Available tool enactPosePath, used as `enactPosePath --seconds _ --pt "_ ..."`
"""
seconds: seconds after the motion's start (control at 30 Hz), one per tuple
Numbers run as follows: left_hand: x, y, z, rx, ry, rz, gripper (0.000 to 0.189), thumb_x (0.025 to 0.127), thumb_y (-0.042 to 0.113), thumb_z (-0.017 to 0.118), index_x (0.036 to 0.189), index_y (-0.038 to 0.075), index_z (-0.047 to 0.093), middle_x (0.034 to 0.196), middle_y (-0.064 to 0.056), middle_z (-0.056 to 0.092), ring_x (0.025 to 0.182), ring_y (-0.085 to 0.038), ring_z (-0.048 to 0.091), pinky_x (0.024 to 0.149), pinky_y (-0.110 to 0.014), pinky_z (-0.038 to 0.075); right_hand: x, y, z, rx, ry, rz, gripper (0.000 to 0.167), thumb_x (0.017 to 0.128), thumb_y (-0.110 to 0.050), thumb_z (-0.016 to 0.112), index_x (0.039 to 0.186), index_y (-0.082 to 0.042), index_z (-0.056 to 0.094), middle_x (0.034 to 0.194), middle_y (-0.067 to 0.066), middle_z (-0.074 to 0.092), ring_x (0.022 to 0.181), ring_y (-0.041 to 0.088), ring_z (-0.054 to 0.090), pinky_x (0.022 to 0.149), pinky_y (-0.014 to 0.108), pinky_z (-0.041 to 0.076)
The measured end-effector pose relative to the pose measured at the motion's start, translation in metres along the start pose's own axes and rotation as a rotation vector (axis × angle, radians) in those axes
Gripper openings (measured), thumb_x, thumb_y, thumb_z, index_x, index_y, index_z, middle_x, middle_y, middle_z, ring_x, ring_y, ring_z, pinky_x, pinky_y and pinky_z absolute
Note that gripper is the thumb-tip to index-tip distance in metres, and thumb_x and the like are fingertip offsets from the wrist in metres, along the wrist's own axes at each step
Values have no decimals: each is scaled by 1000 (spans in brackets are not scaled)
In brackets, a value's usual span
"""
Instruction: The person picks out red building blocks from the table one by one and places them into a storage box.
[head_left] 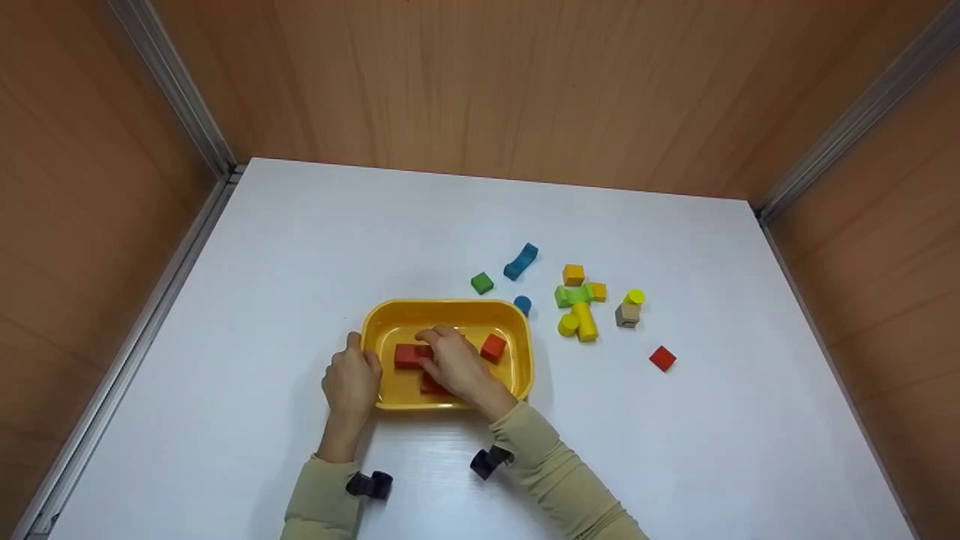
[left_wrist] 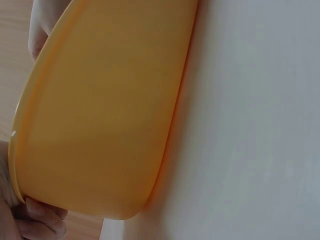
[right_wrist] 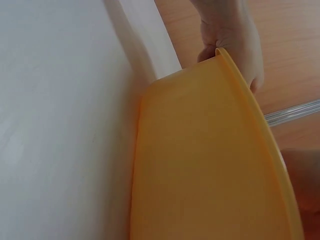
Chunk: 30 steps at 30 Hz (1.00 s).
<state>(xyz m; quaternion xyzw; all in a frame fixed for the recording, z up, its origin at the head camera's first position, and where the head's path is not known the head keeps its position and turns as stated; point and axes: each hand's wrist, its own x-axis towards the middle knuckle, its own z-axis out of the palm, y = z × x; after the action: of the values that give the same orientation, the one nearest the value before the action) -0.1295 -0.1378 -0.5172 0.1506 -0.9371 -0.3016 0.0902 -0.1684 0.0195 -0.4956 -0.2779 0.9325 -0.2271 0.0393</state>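
Note:
A yellow plastic tub (head_left: 450, 302) stands on the white table with several red blocks inside. My left hand (head_left: 351, 379) grips the tub's left rim, its fingers curled under the edge in the left wrist view. Reaching over the near rim, my right hand (head_left: 457, 367) pinches a red block (head_left: 407, 356) between thumb and fingers at the block's right end. Another red block (head_left: 433, 385) lies nearer the front wall, partly hidden under that hand. To the right inside the tub sits a red cube (head_left: 493, 348). The tub wall (right_wrist: 200, 150) hides the right fingers in the right wrist view.
Right of the tub lie yellow cylinders (head_left: 584, 322), a light green arch block (head_left: 575, 295), orange cubes (head_left: 573, 274), a plain wooden cube (head_left: 628, 316) and a red block (head_left: 663, 358). Behind it are a green cube (head_left: 482, 283) and a blue curved block (head_left: 520, 262). Wooden panels (head_left: 480, 90) border the table.

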Motion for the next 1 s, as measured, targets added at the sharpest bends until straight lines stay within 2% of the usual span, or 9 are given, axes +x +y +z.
enactPosePath --seconds 0.13,0.53,0.8,1.0 --pt "0 0 -1 5 -5 -3 25 84 6 49 107 -6 48 66 -15 58 47 -20 48 42 -33 40 -8 4 -10 57 58 -14 32 81 -18 64 111 -8 58 103 6 56 85 16 52 78 22 44" --pt "1 -1 1 27 6 1 26 84 7 49 106 -5 49 66 -16 58 48 -21 49 42 -36 41 -36 23 -40 155 250 -13 23 81 -12 64 103 -6 62 95 6 57 86 18 53 76 22 45" --pt "0 0 2 12 9 7 25 85 8 49 106 -6 49 68 -17 59 48 -21 50 42 -34 42 -56 48 -55 209 413 -38 20 79 -7 65 98 -2 62 91 8 58 79 17 54 72 27 48" --pt "-1 -1 2 17 11 7 25 85 8 49 106 -6 49 68 -17 59 48 -21 50 42 -34 42 -70 69 -64 211 476 8 20 78 -5 65 97 -2 63 88 6 59 75 19 53 67 30 47"
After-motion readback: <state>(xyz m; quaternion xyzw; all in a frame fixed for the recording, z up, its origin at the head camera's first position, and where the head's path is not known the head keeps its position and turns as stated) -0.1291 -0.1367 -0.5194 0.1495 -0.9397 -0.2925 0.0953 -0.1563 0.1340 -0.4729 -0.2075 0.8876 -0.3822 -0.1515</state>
